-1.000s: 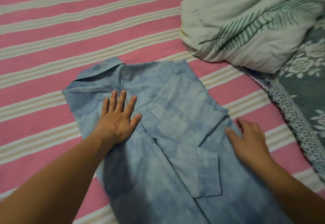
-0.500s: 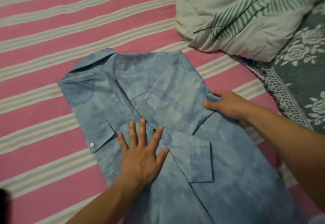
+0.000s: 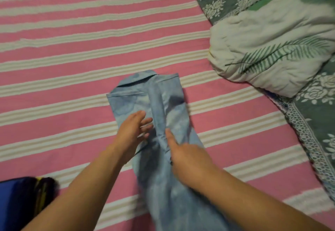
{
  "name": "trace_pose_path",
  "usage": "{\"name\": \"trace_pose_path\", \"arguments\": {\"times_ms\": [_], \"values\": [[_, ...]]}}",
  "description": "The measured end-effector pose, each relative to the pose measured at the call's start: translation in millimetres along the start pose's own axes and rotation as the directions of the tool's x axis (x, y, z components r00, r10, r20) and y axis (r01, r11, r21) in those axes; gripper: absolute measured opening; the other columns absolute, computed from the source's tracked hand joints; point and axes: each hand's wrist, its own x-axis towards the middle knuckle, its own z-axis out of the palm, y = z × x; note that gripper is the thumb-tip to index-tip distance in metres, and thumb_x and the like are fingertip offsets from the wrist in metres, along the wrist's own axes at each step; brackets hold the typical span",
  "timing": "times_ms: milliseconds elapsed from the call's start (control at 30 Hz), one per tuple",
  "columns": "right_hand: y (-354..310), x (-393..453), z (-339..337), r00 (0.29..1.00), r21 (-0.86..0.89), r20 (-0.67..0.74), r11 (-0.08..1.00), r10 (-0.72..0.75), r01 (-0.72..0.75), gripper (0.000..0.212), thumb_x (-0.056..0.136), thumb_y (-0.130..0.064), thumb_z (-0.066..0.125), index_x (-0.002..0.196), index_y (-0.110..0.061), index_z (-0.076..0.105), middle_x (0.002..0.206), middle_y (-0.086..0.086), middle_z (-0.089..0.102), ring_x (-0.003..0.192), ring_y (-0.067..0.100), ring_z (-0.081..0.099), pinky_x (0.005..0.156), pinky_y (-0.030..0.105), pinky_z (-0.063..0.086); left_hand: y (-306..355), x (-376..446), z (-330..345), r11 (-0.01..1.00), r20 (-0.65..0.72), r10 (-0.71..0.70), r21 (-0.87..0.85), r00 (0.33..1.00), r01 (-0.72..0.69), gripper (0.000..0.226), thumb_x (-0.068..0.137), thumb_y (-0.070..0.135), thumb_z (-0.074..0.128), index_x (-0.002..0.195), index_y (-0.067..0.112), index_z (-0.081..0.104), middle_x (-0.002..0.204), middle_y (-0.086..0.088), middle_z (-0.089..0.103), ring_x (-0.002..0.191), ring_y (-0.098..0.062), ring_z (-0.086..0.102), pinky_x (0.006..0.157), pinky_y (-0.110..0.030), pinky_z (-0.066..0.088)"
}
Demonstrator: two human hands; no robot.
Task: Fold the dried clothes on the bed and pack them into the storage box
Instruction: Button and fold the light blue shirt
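Pale blue, thin woven cotton by the look of it: the shirt [image 3: 159, 121] lies on the pink-and-cream striped bedsheet [image 3: 72, 58], folded lengthwise into a narrow strip, its collar at the far end and its tail running toward the person and out of the bottom of the head view, the only view given.

The left hand [image 3: 133, 131] rests on the shirt's left half, fingers straight and loosely spread, flat on the cloth rather than gripping it. The right hand [image 3: 183, 156] lies just right of the shirt's middle ridge, its index finger stretched forward along the crease; the frame is blurred there, so whether its other fingers pinch the fabric cannot be told.

The shirt looks light, soft and limp. It will likely sag and let its folds slide open if lifted by one edge. A safer hold would be both hands under the folded layers, or a pinch through all layers at the collar end and at the middle.

Right of the shirt and well apart sits a bundled white quilt [image 3: 272, 52] with a green leaf print. At the shirt's near left is a dark blue object [image 3: 21, 200], too cropped to identify; no storage box shows plainly.
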Motion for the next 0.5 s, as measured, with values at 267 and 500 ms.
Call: {"name": "trace_pose_path", "arguments": {"times_ms": [267,500], "values": [[-6,-9,79,0.981,-0.074,-0.129,0.988,-0.144,0.136,0.085,0.065,-0.031,0.077,0.143,-0.013,0.050,0.095,0.000,0.067,0.074,0.018,0.065,0.060,0.029,0.053,-2,82,-9,0.968,-0.239,0.081,0.252,0.968,-0.018,0.017,0.070,0.029,0.074,0.075,0.017,0.063,0.077,-0.015,0.066,0.070,-0.029,0.065,0.068,-0.057,0.060],[27,-20,49,0.982,0.133,0.102,0.981,-0.158,0.144,0.075,0.091,-0.067,0.035,0.156,-0.030,0.023,0.140,-0.008,0.046,0.128,0.020,0.050,0.106,0.035,0.041,-10,65,-10,0.930,-0.450,0.231,0.363,0.862,-0.060,0.011,0.088,0.015,0.057,0.080,0.011,0.050,0.075,-0.004,0.053,0.065,-0.023,0.048,0.056,-0.032,0.036]]}}
